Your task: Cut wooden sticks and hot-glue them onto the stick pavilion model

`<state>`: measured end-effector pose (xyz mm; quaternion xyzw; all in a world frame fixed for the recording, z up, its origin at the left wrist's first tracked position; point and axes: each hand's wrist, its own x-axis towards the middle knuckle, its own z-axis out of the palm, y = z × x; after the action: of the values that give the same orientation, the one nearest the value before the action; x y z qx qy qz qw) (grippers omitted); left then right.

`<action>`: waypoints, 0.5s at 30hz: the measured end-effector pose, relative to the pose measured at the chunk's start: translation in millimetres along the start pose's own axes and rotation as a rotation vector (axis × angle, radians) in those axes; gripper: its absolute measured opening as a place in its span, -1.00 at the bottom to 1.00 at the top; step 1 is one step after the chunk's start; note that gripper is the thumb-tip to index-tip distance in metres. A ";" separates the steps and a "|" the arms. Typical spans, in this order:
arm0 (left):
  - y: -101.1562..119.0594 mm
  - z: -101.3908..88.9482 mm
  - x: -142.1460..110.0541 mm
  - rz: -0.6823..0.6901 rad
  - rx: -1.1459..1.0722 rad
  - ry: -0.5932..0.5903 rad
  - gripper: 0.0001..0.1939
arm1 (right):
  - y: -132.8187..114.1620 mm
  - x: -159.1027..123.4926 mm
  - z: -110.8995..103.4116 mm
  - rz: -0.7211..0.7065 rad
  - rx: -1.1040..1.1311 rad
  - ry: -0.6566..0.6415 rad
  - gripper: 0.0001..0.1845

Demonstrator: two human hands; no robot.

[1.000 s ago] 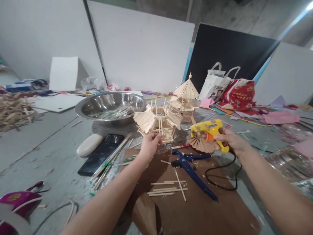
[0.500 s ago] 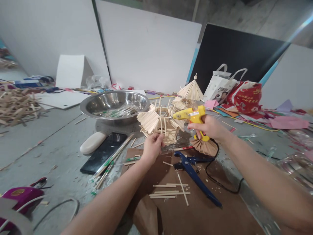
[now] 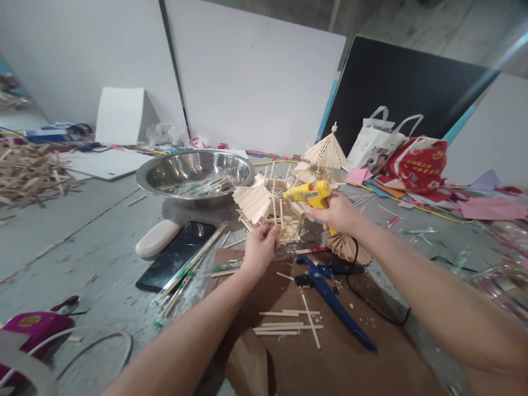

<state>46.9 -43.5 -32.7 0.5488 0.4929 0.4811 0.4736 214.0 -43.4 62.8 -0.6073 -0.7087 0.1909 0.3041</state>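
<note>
My right hand [image 3: 340,213] grips a yellow hot glue gun [image 3: 307,193], its nozzle pointing left at the upper part of a small pavilion model [image 3: 251,203] built of thin wooden sticks. My left hand [image 3: 262,247] is closed in a pinch at the model's near side, on the lower end of an upright wooden stick [image 3: 275,212]. Whether the stick's top touches the model, I cannot tell. Below the hands, a blue-handled cutter [image 3: 336,305] and several cut sticks [image 3: 284,328] lie on a brown board [image 3: 350,368].
Left of the model stand a steel basin [image 3: 144,184] with wrapped sticks, a phone [image 3: 175,258] and a white oval case [image 3: 157,238]. A pointed stick roof [image 3: 328,151] rises behind. The glue gun's black cord [image 3: 371,311] crosses the board. Bags [image 3: 418,165] and coloured paper lie right.
My right hand has moved left with the glue gun, bringing its nozzle closer to the upright stick. The gun sits more level. My left hand keeps its pinch at about the same spot.
</note>
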 end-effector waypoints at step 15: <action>2.2 0.6 -0.9 -0.010 -0.014 -0.001 -0.71 | -8.9 -0.6 3.2 -0.074 -0.194 0.027 -0.80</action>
<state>47.6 -44.6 -30.6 0.5434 0.4918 0.4819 0.4802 205.4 -45.3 66.0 -0.6099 -0.7417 0.1019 0.2599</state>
